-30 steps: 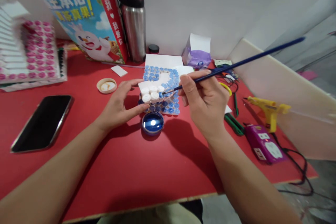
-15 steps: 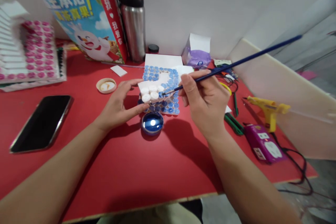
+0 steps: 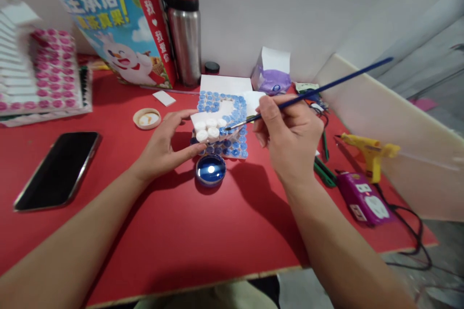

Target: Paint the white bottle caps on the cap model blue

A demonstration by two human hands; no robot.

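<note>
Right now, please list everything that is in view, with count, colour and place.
table: one, red, under everything
card of caps: one, white, above the paint dish
paintbrush: one, dark blue handle, tip at the card of caps
cap board: one, blue caps round a white middle, behind the card
paint dish: one, blue, before the board
phone: one, black, left side
flask: one, steel, at the back wall
printed box: one, blue and red, back left
glue gun: one, yellow, right side
power strip: one, purple, right front
tissue pack: one, purple, back right
lid: one, beige, left of the card
left hand: grip on the card of caps
right hand: grip on the paintbrush
</note>
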